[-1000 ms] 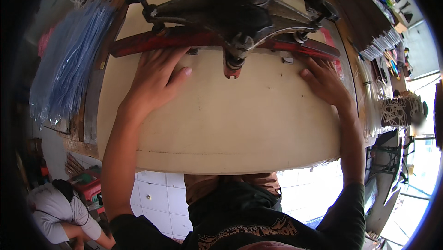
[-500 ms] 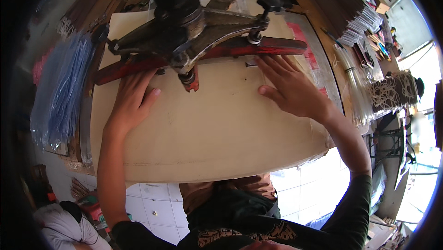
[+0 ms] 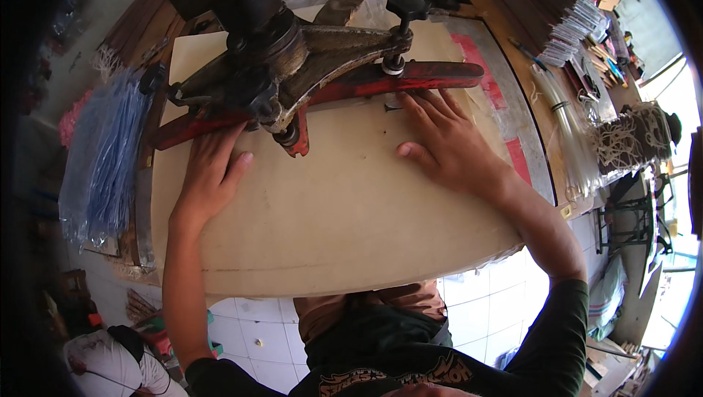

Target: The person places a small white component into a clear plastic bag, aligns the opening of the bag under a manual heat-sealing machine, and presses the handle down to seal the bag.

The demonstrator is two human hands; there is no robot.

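Note:
A large cream sheet [image 3: 315, 228] lies flat under a heavy dark metal press [image 3: 285, 60]. Low across the sheet runs the press's long red bar [image 3: 432, 75], with a short red forked piece [image 3: 299, 144] sticking out towards me. My left hand [image 3: 209, 177] rests on the sheet, fingers stretched out, fingertips at or under the bar's left part. On the other side my right hand [image 3: 450, 137] lies with fingers spread, its tips close to the bar's right part. By its fingertips sits a small dark piece [image 3: 393, 104], partly hidden. Neither hand grasps anything.
Bluish clear plastic strips [image 3: 102, 162] hang at the left. Clear tubing [image 3: 567, 133] and a string-wrapped roll [image 3: 633, 137] are at the right, with stacked brown strips [image 3: 520, 9] behind. Red tape [image 3: 518, 159] marks the table's right side. A person [image 3: 110, 360] is at lower left.
The whole view has shifted slightly. My right hand has moved a little to the left on the sheet. My left hand stays flat in nearly the same place.

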